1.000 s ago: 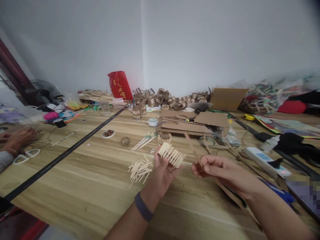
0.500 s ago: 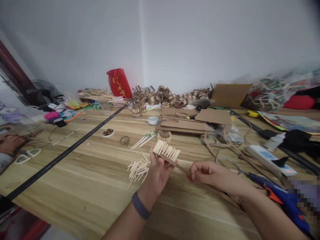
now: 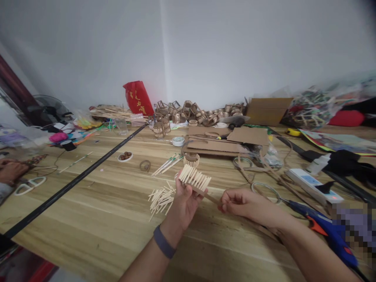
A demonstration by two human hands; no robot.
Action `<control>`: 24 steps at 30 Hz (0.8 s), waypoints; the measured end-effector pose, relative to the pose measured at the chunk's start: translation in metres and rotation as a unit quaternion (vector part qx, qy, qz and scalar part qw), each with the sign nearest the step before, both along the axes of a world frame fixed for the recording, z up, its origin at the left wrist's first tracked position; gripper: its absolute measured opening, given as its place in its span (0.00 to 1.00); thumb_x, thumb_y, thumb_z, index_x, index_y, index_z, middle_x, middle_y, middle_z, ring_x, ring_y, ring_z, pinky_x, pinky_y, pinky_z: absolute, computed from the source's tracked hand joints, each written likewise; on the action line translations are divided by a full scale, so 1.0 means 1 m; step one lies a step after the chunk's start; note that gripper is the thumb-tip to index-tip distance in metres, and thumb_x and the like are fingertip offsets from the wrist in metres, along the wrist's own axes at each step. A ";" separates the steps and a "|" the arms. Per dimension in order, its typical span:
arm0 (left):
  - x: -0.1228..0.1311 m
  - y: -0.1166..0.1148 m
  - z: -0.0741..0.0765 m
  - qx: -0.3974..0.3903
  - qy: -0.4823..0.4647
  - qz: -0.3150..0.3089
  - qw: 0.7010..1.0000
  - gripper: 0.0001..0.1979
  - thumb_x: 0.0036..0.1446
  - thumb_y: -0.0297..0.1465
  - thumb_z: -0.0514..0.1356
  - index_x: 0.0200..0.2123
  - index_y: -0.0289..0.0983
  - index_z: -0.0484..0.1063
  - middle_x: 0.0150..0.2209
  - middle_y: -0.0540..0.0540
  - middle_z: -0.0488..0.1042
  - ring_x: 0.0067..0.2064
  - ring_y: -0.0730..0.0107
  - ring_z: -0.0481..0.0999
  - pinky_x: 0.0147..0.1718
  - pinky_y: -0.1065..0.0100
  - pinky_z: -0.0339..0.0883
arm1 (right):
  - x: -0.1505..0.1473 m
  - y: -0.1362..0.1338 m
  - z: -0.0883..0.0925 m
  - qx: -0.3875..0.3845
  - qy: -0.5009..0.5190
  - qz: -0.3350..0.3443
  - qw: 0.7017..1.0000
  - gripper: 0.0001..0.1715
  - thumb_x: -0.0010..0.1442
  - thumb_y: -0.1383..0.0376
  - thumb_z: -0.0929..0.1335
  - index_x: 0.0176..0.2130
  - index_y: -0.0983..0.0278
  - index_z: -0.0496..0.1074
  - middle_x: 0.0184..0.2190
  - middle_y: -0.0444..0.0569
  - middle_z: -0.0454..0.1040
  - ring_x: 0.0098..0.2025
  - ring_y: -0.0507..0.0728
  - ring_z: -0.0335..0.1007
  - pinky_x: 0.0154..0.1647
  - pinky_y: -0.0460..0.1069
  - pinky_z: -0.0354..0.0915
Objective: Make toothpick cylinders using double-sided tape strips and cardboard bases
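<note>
My left hand (image 3: 185, 201) is closed around a small piece made of pale wooden sticks (image 3: 195, 177) set side by side on a brown cardboard base. From that base a narrow brown cardboard strip (image 3: 212, 198) runs right, and the fingertips of my right hand (image 3: 241, 203) pinch it. The strip's tail passes under my right wrist. Left of my left hand lies a loose heap of short sticks (image 3: 161, 201). Just behind the held piece stands a small stick basket (image 3: 191, 159), partly covered by it.
A blue glue gun (image 3: 329, 227) lies right of my right arm, near a white power strip (image 3: 314, 185). Cardboard sheets (image 3: 217, 145) lie ahead. Small baskets (image 3: 202, 111) are piled by the wall. White-handled scissors (image 3: 31, 185) and another person's hand (image 3: 11, 170) are far left.
Both hands keep their hold on the stick piece and the strip, almost unmoved. The whole view has shifted slightly, so things on the table appear a little further left.
</note>
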State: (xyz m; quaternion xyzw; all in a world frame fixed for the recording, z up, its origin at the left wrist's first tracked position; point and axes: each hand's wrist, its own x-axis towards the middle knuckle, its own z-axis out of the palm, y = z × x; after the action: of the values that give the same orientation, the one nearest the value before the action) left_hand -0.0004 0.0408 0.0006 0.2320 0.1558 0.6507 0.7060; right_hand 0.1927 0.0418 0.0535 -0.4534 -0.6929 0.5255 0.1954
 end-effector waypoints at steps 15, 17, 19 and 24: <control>0.001 -0.002 0.002 -0.009 -0.006 -0.016 1.000 0.35 0.43 0.35 0.74 0.53 0.50 0.63 0.46 0.51 0.72 0.44 0.67 0.74 0.52 0.53 0.66 | 0.000 0.000 -0.001 -0.002 0.013 0.000 1.000 0.18 0.51 0.52 0.72 0.26 0.63 0.70 0.25 0.42 0.72 0.28 0.52 0.65 0.31 0.46 0.60; 0.001 -0.002 0.002 -0.011 -0.010 -0.015 1.000 0.34 0.44 0.35 0.73 0.53 0.50 0.63 0.45 0.51 0.73 0.44 0.67 0.74 0.52 0.53 0.66 | 0.000 -0.001 0.000 -0.004 0.014 -0.002 1.000 0.18 0.51 0.52 0.72 0.26 0.63 0.70 0.25 0.42 0.73 0.28 0.52 0.65 0.31 0.46 0.60; 0.001 -0.002 0.002 -0.015 -0.010 -0.013 1.000 0.34 0.44 0.35 0.73 0.53 0.49 0.63 0.45 0.51 0.73 0.43 0.67 0.74 0.52 0.54 0.66 | 0.000 -0.001 0.000 -0.005 0.015 -0.002 1.000 0.18 0.50 0.52 0.72 0.26 0.63 0.70 0.25 0.42 0.73 0.28 0.52 0.65 0.30 0.46 0.60; 0.001 -0.002 0.002 -0.018 0.005 -0.008 1.000 0.33 0.46 0.37 0.72 0.55 0.50 0.63 0.47 0.50 0.73 0.45 0.65 0.74 0.50 0.53 0.68 | 0.001 -0.001 0.000 -0.001 0.012 0.002 1.000 0.18 0.50 0.52 0.72 0.26 0.63 0.70 0.25 0.42 0.72 0.28 0.52 0.65 0.30 0.46 0.60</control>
State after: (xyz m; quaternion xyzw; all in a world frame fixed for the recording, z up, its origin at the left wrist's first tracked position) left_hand 0.0006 0.0389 0.0026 0.2236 0.1698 0.6409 0.7144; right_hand 0.1936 0.0410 0.0534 -0.4461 -0.6910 0.5317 0.2022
